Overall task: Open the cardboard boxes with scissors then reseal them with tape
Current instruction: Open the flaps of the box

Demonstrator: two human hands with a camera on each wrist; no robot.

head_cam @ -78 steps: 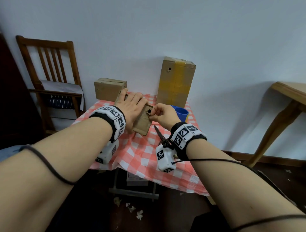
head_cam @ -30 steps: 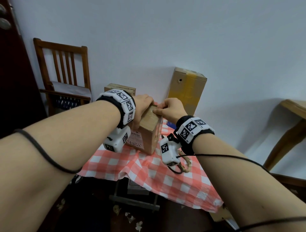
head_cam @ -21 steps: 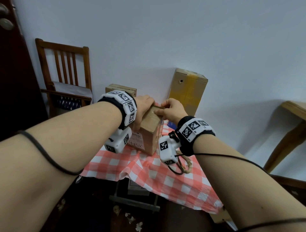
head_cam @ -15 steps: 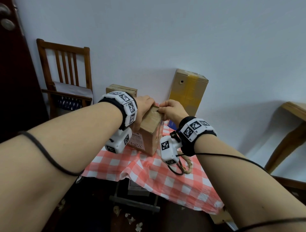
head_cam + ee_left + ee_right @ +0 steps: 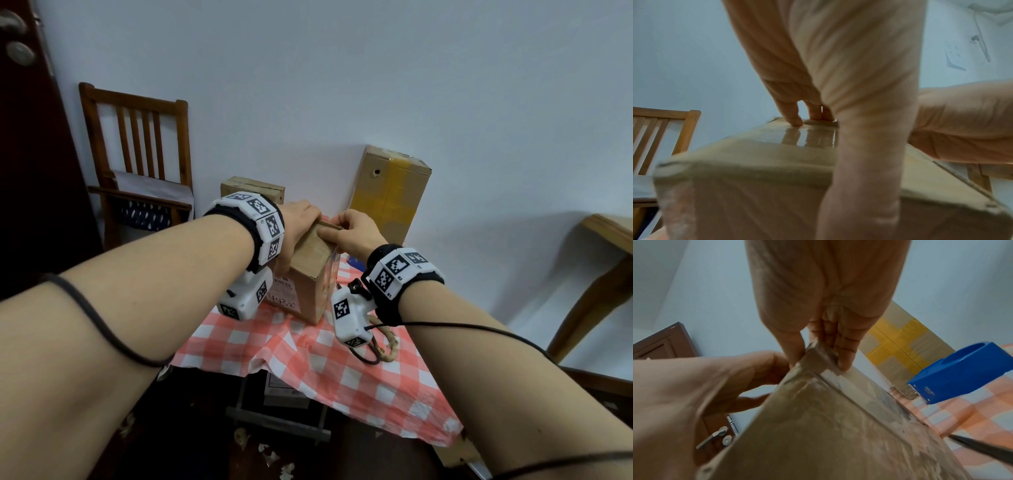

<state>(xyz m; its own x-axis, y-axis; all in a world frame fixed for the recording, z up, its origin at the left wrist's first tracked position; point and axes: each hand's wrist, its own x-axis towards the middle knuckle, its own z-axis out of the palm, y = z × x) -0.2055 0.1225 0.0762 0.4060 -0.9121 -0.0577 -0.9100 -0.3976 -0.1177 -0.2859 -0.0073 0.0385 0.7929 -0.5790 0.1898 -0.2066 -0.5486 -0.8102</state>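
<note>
- Three boxes share your checked table [image 5: 308,353]; the small cardboard box [image 5: 308,274] stands at its middle.
- Your left hand [image 5: 294,222] presses its top with straight fingers; your right hand [image 5: 356,233] pinches a flap [image 5: 820,356].
- Opening looks underway; scissors [image 5: 982,449] lie beside it, the blue tape dispenser [image 5: 962,369] waits, so resealing remains.

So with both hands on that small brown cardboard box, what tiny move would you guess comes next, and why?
Probably the right hand lifts the flap edge it pinches at the top of the small brown cardboard box, opening it. The left hand presses fingertips on the glossy taped top, steadying the box, and the scissors lie put down on the red checked tablecloth.
</note>
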